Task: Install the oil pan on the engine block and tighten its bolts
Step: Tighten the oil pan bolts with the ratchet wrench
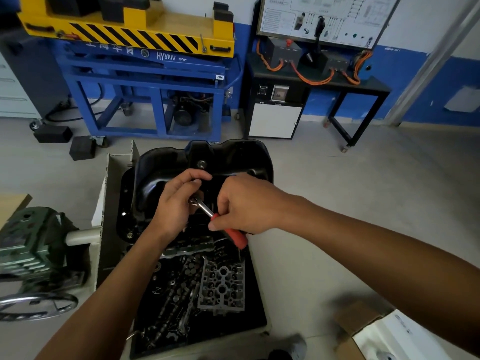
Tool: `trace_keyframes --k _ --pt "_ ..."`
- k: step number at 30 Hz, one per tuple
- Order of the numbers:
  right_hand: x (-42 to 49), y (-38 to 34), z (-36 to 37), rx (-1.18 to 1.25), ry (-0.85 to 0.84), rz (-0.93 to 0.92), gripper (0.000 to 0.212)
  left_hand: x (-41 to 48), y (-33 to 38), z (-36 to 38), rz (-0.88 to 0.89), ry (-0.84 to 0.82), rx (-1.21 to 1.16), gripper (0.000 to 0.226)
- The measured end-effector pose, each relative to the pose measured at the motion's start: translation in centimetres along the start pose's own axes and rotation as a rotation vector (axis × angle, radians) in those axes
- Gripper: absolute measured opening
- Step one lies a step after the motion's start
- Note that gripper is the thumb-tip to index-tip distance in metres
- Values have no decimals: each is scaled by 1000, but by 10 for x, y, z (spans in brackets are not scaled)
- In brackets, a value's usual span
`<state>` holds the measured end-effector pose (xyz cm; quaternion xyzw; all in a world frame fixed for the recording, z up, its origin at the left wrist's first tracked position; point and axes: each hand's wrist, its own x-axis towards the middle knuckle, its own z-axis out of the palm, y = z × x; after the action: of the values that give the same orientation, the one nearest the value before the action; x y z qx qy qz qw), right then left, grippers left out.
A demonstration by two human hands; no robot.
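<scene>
so the oil pan (155,175) is already sitting sump-up on the engine block, which is pretty much hidden under it. the placing part looks done to me. what's left is the bolts.

on the pan's left flange (124,201) i can see one hole with light showing through it, so that one looks unbolted. another further down might have a bolt head in it, but it's too small to be sure.

the right hand (246,203) is wrapped round the red handle of the ratchet (207,211). the left hand (176,206) has its fingers curled around the ratchet's head, over the near part of the pan. i can't tell if there's a socket fitted or if it's on a bolt, because the fingers hide that.

my guess is it's early in the tightening, or the tool is only being set up. most of the bolts are probably yet to do.

nearer the camera there's a black tray (254,318) with camshafts (168,307) and a cylinder head casting (222,287) lying in it.
</scene>
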<state>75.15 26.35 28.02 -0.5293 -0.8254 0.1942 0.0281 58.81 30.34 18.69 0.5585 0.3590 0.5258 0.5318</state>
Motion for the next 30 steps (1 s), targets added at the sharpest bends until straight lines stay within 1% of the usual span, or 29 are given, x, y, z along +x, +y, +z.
trace_keyframes --k 5,10,13,15,18,19,21,22,24,26,28,30 --pt "6 11 -6 -150 95 7 25 0 -6 -9 -73 -95 -67 26" --pt "14 15 -10 -347 184 -20 15 -3 -9 -6 -67 -250 -92 25" --pt "19 14 -13 -447 216 -67 11 -6 -9 -6 -55 -286 -76 25" --pt "21 16 -14 -450 219 -86 10 -8 -8 -7 -46 -258 -67 25" --pt "21 17 -11 -427 225 -88 12 -10 -5 -6 -26 -109 -30 20" --pt "20 17 -9 -415 231 -87 16 -10 -5 -5 -7 -50 -6 18" --pt "18 15 -7 -362 208 -76 30 -9 -2 -3 27 45 54 24" --pt "17 12 -6 -321 168 -69 37 -9 -2 -2 46 73 80 28" --pt "17 3 -5 -225 32 -66 50 -10 -3 0 97 90 118 36" --pt "20 -7 -2 -163 -92 -83 56 -12 -6 2 143 69 145 45" --pt "25 -12 1 -133 -131 -92 56 -14 -9 3 155 82 161 52" --pt "29 -12 1 -52 -124 -78 56 -14 -10 0 149 115 181 52"
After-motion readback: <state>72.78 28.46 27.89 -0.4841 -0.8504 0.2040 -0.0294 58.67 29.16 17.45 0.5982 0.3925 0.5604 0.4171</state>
